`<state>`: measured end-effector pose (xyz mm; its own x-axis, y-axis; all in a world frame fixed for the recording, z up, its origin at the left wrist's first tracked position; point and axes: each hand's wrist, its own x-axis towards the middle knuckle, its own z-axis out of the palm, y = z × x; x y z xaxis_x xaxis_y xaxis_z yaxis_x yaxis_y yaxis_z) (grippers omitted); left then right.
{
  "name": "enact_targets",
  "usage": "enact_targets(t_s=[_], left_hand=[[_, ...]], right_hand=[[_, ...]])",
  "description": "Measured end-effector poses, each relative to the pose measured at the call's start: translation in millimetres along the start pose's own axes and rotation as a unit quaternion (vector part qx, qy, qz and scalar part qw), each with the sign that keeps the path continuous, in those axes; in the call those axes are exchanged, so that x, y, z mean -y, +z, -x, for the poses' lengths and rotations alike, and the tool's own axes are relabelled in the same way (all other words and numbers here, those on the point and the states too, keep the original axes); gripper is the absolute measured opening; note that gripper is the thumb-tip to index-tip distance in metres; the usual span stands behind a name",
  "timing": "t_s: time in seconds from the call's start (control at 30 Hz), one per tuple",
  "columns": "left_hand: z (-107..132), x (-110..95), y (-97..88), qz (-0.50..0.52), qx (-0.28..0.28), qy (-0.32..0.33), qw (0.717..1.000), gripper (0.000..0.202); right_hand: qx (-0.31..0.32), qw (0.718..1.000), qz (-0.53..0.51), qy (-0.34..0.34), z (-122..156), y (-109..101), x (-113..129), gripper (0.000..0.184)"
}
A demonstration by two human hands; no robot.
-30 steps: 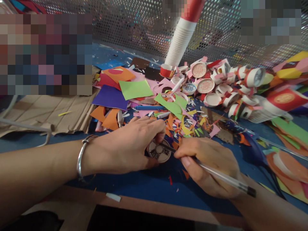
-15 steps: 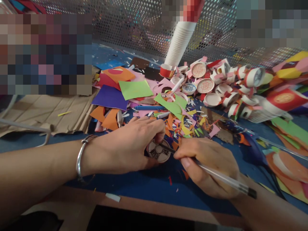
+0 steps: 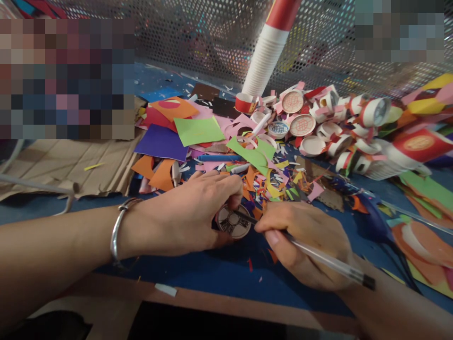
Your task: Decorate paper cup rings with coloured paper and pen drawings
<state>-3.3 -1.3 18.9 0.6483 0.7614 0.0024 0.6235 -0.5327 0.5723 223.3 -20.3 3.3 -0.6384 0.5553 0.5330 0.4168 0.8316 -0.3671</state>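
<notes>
My left hand (image 3: pixel 191 212) is closed round a small round paper disc (image 3: pixel 233 222) marked with black lines, pinning it against the blue table top. A silver bangle (image 3: pixel 118 229) sits on that wrist. My right hand (image 3: pixel 304 241) grips a clear ballpoint pen (image 3: pixel 318 257), and the pen's tip rests on the disc's face. Both hands meet at the middle of the view, just in front of a heap of paper scraps.
Coloured paper sheets and scraps (image 3: pixel 198 137) lie behind the hands. At the back right is a pile of cut cup bottoms and rings (image 3: pixel 318 127), with a tall stack of white paper cups (image 3: pixel 265 61) against perforated metal mesh (image 3: pixel 198 38). Torn cardboard (image 3: pixel 71 165) lies left.
</notes>
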Motion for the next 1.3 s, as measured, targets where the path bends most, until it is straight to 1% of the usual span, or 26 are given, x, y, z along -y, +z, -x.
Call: enact_targets(t_s=[0.17,0.33,0.5,0.63,0.8,0.97,1.13,1.23,1.3], left_hand=[[1.0,0.0,0.3,-0.007,-0.008,0.008,1.000,0.028],[0.8,-0.2,-0.1,-0.007,-0.005,0.004,1.000,0.029],[0.4,-0.6,0.7,0.000,-0.007,0.006,1.000,0.028],[0.6,1.0,2.0,0.000,-0.010,0.008,1.000,0.030],[0.9,1.8,1.8,0.005,-0.009,0.012,1.000,0.028],[0.8,-0.3,-0.2,0.006,-0.003,0.004,1.000,0.029],[0.5,-0.4,-0.5,0.009,-0.003,0.004,1.000,0.030],[0.6,0.5,0.4,0.010,-0.008,0.006,1.000,0.030],[0.7,0.8,0.9,0.009,-0.010,0.007,1.000,0.031]], right_hand=[[-0.008,1.000,0.003,0.000,-0.5,0.8,-3.0,0.016],[0.002,1.000,0.007,0.000,0.5,-0.6,-1.3,0.017],[-0.011,1.000,0.017,0.005,1.5,-0.5,-0.2,0.016],[-0.001,1.000,0.013,0.005,2.1,-0.3,-0.6,0.017],[-0.019,1.000,0.011,-0.002,2.0,0.3,-1.1,0.016],[-0.001,1.000,-0.002,0.000,1.5,-0.6,0.0,0.017],[-0.016,1.000,0.004,0.001,1.6,-1.1,-0.7,0.017],[-0.011,1.000,0.001,0.001,2.3,-0.1,-2.6,0.017],[-0.023,1.000,0.004,-0.004,2.4,0.6,-4.3,0.017]])
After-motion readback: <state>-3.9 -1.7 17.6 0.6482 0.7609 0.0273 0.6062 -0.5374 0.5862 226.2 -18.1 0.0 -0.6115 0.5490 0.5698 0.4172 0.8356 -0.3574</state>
